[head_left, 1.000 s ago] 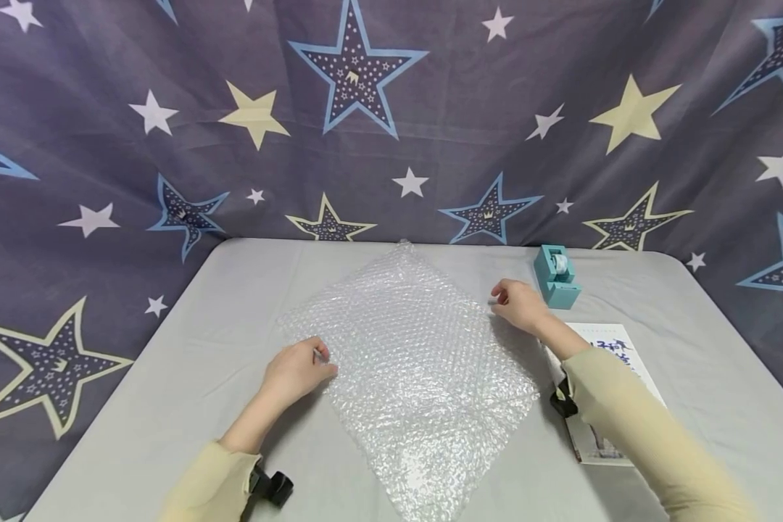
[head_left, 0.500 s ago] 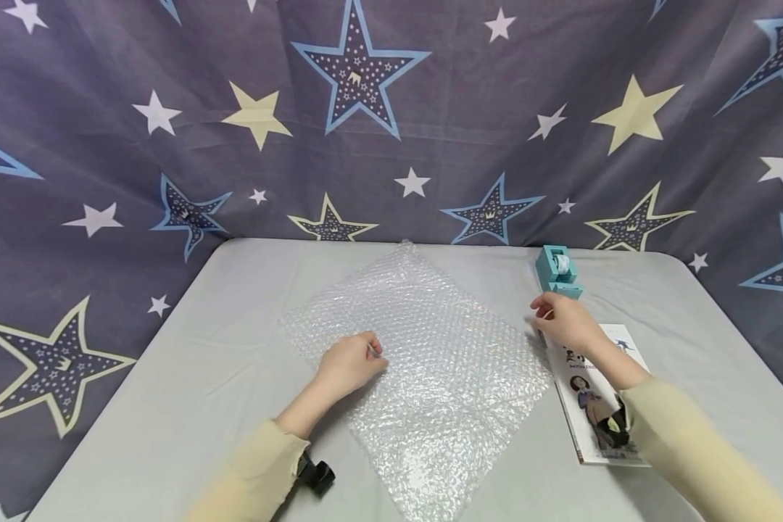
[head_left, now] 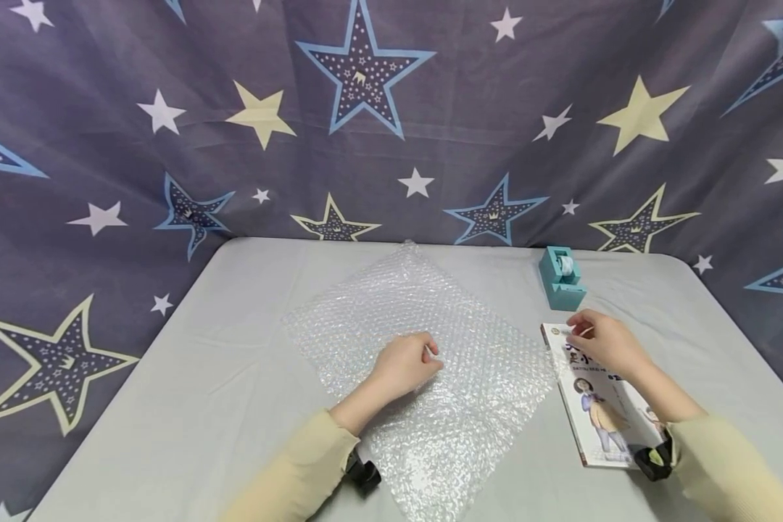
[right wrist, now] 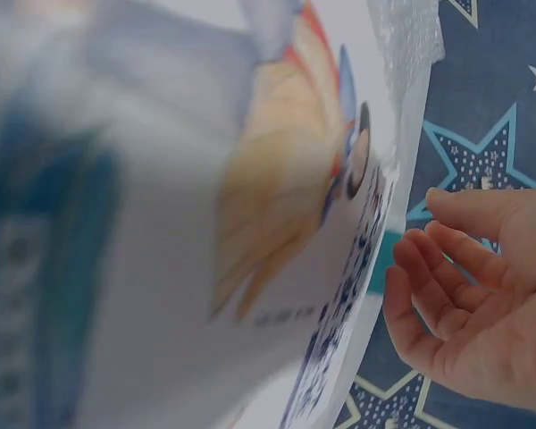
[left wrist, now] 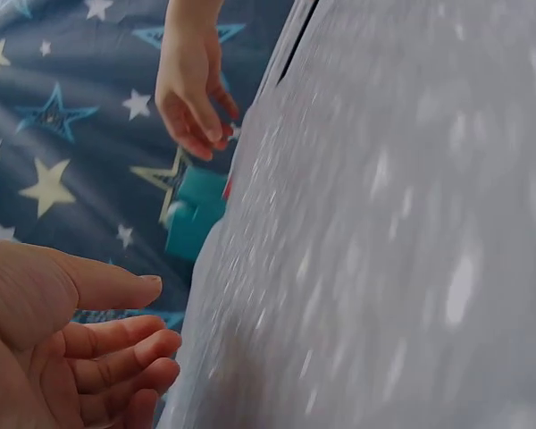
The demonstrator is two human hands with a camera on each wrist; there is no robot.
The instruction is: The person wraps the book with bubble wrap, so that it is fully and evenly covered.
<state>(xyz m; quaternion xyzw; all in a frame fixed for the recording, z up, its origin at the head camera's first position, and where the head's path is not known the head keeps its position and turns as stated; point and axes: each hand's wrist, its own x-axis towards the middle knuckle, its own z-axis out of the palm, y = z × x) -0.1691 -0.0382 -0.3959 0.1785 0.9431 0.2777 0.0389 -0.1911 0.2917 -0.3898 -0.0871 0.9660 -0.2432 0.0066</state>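
Note:
A sheet of bubble wrap (head_left: pixel 496 370) lies flat on the table, turned so its corners point toward the back and front. Over its middle hovers my left hand (head_left: pixel 404 366), fingers loosely bent and nothing between them; the left wrist view shows the same relaxed hand (left wrist: pixel 89 340). A white book (head_left: pixel 600 424) with a cartoon figure on its cover lies to the right of the wrap. My right hand (head_left: pixel 607 344) is above the book's upper part and covers some of the title. In the right wrist view the fingers (right wrist: pixel 411 308) are loosely curled and hold nothing.
A teal tape dispenser (head_left: pixel 561 283) with a roll of tape stands behind the book near the back edge. The table (head_left: pixel 235 406) has a pale grey cover. Behind it hangs a dark curtain (head_left: pixel 457 94) printed with stars.
My left hand has moved right, from the wrap's left edge to over its middle. My right hand has gone from the wrap's right edge to over the book. The wrap's right corner has shifted slightly rightward.

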